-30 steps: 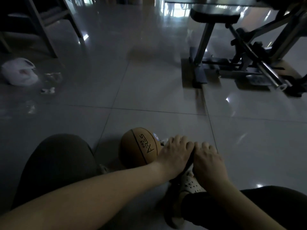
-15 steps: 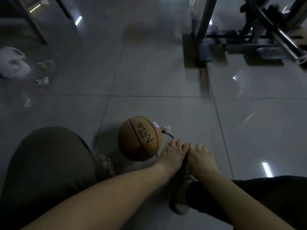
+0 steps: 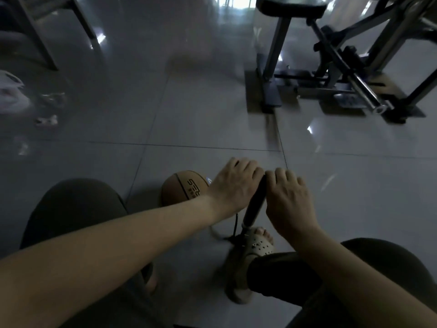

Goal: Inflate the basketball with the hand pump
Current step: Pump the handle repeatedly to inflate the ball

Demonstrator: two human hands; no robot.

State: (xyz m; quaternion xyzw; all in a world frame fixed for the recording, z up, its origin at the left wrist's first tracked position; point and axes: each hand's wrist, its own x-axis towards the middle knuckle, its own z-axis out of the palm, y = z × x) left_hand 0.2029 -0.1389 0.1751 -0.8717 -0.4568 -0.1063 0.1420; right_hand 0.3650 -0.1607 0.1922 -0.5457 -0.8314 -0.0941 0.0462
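Note:
An orange basketball [image 3: 183,188] lies on the grey tiled floor, partly hidden behind my left hand. A black hand pump [image 3: 255,204] stands upright right of the ball, its barrel exposed below the handle. My left hand [image 3: 233,183] and my right hand [image 3: 289,200] both grip the pump's handle from either side. A thin black hose [image 3: 235,224] runs from the pump's base toward the ball. A foot in a pale clog [image 3: 256,245] rests at the pump's base.
A metal exercise bench frame [image 3: 335,74] with a steel bar stands at the back right. Chair legs [image 3: 45,31] are at the back left, with a white bag [image 3: 10,93] and scraps on the floor. My knees frame the lower corners.
Both hands have risen with the pump handle, exposing the black barrel that was hidden before. The view has tilted up, showing more of the bench.

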